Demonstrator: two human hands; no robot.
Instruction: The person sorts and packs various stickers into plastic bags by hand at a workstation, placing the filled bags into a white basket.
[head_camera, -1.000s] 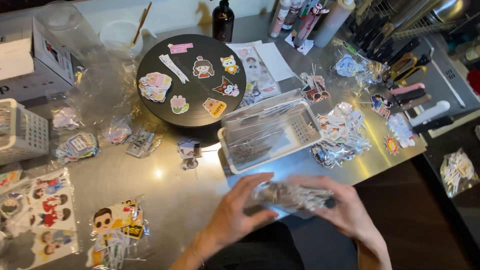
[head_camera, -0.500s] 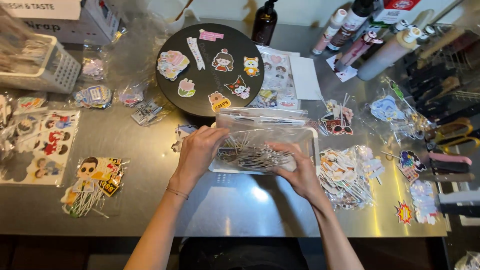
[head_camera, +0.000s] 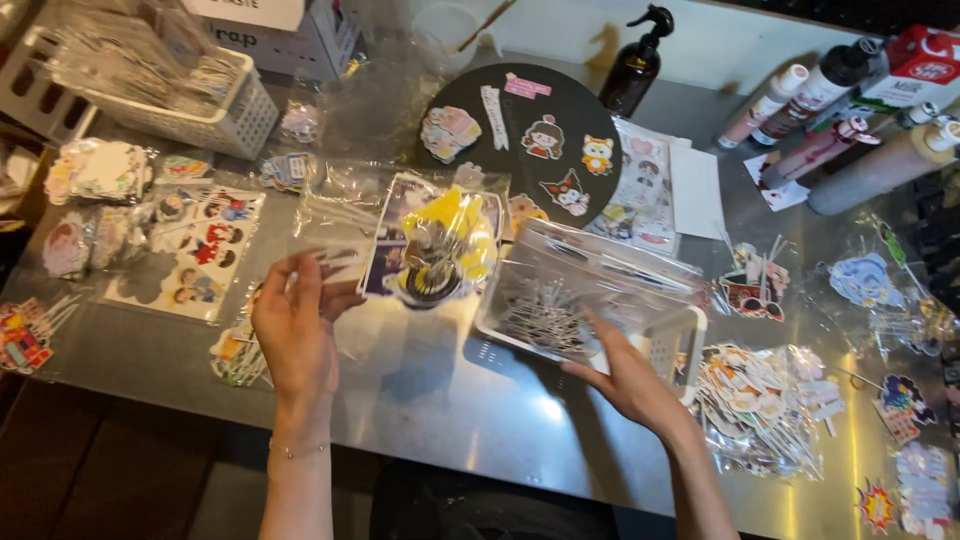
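Observation:
My left hand (head_camera: 298, 328) holds up a clear plastic bag (head_camera: 420, 235) by its left edge. Inside it are a yellow cartoon topper and printed sheets. My right hand (head_camera: 625, 375) rests on the near rim of a white basket (head_camera: 672, 338) that holds clear packets of thin sticks. The basket sits right of centre on the metal table (head_camera: 440, 400). Behind both lies a round black board (head_camera: 500, 160) with several cartoon stickers on it.
A second white basket (head_camera: 150, 85) of packets stands far left by a cardboard box (head_camera: 290, 35). Sticker sheets (head_camera: 195, 255) and bagged toppers (head_camera: 770, 400) cover both sides. A dark pump bottle (head_camera: 640, 70) and several tubes (head_camera: 830, 90) stand at the back right.
My left hand left the basket and lifted a clear bag with a yellow topper to the left. My right hand stays at the basket. The view shifted right.

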